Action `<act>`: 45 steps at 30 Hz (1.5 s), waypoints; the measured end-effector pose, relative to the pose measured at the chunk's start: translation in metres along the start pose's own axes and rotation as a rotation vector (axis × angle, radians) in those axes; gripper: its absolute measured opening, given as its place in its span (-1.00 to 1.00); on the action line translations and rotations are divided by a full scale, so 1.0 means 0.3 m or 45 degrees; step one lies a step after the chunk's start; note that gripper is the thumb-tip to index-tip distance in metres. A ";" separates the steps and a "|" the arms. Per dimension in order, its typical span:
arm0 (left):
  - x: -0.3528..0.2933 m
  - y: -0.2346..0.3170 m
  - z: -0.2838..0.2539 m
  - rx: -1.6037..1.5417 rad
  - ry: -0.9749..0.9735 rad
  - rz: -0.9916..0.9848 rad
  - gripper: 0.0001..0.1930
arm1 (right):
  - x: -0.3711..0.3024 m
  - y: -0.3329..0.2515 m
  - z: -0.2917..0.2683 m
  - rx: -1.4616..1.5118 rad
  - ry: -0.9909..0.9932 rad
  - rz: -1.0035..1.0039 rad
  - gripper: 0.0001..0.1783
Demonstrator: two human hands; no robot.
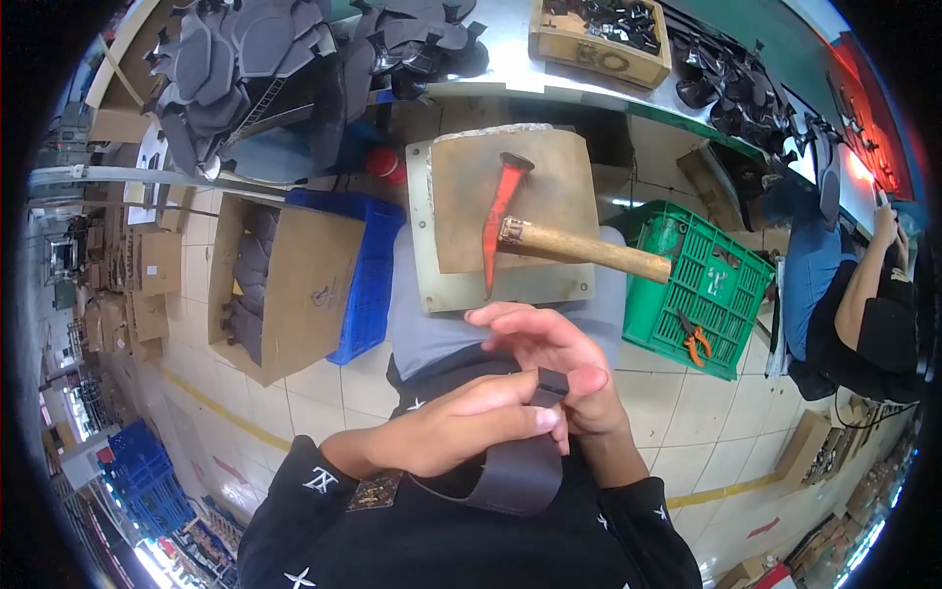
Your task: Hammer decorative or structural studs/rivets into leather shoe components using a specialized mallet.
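Dark brown leather makes up the broad curved strap (520, 478), which hangs in front of the person's black starred top (422, 540), just below the hands. Thumb and index finger of the left hand (466, 424) close in a grip on a small dark squared end piece (549, 387); whether it joins the strap is hidden. Beside it, the right hand (561, 358) has its upper fingers loosely curled and its thumb by the piece; I cannot tell whether its grip holds anything.

Beyond the hands, a red-headed hammer with a wooden handle (589, 250) lies across a tan square block (461, 216) on a pale metal plate (432, 293). Left of these stand a blue plastic crate (365, 314) and an open cardboard box (312, 294) with dark pieces inside. Right, orange-handled pliers (696, 344) rest on a green plastic crate (728, 319).

Farthest, the metal surface (510, 64) carries piled dark flat shapes (240, 59) and a wooden box (599, 67) of small black parts. A co-worker (854, 304) sits at the right.
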State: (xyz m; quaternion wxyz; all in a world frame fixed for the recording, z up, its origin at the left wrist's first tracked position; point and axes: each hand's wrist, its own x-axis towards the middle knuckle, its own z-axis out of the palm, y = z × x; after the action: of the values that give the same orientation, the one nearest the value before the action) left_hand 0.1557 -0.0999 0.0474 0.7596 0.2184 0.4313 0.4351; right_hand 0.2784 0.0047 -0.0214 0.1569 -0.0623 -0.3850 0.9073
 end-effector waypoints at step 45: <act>0.094 0.479 -1.236 2.133 1.747 0.768 -0.59 | 0.208 -0.728 -0.844 -1.773 1.799 -0.806 -0.45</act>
State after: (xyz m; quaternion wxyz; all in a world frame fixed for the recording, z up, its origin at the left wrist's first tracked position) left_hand -0.2187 -0.0167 -0.0616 -0.1612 0.4698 0.8441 0.2022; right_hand 0.3304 0.3404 -0.0401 0.5067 -0.5524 -0.6427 0.1585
